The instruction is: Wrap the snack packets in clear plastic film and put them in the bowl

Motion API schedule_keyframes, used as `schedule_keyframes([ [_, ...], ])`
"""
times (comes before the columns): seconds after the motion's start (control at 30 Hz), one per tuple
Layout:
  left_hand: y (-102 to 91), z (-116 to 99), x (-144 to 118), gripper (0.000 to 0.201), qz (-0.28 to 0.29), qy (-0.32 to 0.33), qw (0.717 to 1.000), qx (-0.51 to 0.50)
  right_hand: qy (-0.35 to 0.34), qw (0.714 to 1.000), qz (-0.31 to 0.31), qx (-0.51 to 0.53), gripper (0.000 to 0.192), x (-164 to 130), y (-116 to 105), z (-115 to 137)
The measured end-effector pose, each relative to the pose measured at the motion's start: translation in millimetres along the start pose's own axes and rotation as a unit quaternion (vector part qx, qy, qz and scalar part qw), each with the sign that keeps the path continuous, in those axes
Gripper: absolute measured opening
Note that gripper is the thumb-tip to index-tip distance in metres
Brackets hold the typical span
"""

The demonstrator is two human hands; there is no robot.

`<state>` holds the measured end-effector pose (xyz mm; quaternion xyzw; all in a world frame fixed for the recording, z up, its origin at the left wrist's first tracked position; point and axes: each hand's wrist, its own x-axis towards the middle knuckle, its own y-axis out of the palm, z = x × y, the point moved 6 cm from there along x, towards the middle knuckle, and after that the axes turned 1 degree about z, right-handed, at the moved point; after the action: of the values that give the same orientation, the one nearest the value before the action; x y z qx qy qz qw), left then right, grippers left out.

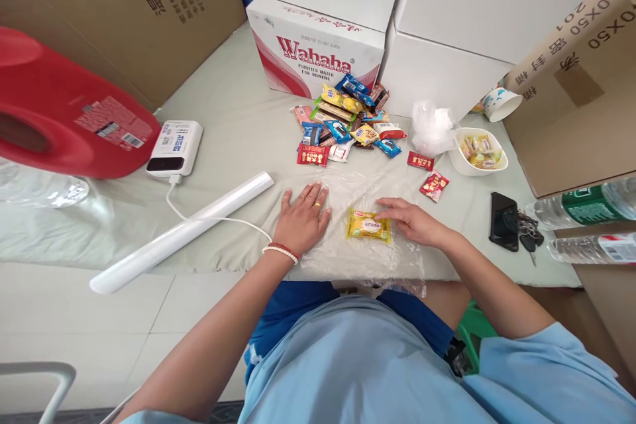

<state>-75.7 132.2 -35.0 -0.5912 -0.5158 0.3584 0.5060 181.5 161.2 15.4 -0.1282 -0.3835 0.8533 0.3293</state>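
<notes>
A yellow wrapped snack lies flat on a clear plastic bag spread over the table's front part. My right hand reaches to the snack's right end, its fingertips at the wrapper's edge and its fingers loosely stretched; I cannot tell how firmly they touch. To the left, my left hand rests palm down with fingers spread, at the bag's left edge. Behind both hands is a pile of wrapped snacks. Two red packets, one a small sachet, the other a larger packet, lie right of the pile.
A white bowl holds yellow wrapped snacks, beside a crumpled plastic bag. A phone, keys and bottles lie right. A white tube lamp, its cable, a white device and a red jug are left. Boxes stand behind.
</notes>
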Motion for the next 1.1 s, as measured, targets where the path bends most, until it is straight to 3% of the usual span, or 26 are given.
schedule_keyframes([
  [0.17, 0.2, 0, 0, 0.059, 0.006, -0.002, 1.000, 0.005, 0.007, 0.996, -0.073, -0.060, 0.035, 3, 11, 19],
  [0.27, -1.6, -1, 0, 0.061, 0.010, -0.003, 1.000, 0.011, 0.008, 0.992, -0.021, -0.128, 0.056, 8, 37, 35],
  [0.33, -3.1, -3, -1, 0.064, 0.012, 0.003, 1.000, 0.015, 0.020, 0.986, -0.010, -0.165, 0.053, 8, 46, 37],
  [0.5, -4.5, -4, -1, 0.067, 0.019, 0.009, 1.000, 0.012, -0.024, 0.986, -0.109, -0.127, 0.049, 3, 24, 52],
  [0.6, -3.8, -4, -1, 0.065, 0.018, 0.002, 1.000, 0.006, -0.050, 0.988, -0.126, -0.081, 0.047, 4, 11, 67],
  [0.7, -3.1, -3, -1, 0.064, 0.015, 0.002, 1.000, 0.001, 0.023, 0.996, -0.084, 0.009, 0.042, 12, 11, 61],
  [0.8, -2.8, -2, -2, 0.064, 0.012, 0.004, 1.000, -0.003, 0.153, 0.984, 0.033, 0.081, 0.041, 20, 24, 39],
  [0.87, -3.0, -2, -2, 0.063, 0.009, 0.003, 1.000, -0.005, 0.232, 0.971, 0.049, 0.029, 0.042, 22, 23, 23],
  [0.97, -3.9, -2, -2, 0.062, 0.007, 0.003, 1.000, -0.007, 0.284, 0.948, -0.066, -0.132, 0.047, 20, 2, 14],
  [1.03, -4.9, -3, -2, 0.062, 0.008, 0.005, 1.000, -0.009, 0.246, 0.945, -0.114, -0.181, 0.048, 18, -4, 20],
  [1.1, -5.7, -4, -2, 0.065, 0.010, 0.008, 1.000, -0.010, 0.163, 0.965, -0.092, -0.184, 0.045, 18, 5, 30],
])
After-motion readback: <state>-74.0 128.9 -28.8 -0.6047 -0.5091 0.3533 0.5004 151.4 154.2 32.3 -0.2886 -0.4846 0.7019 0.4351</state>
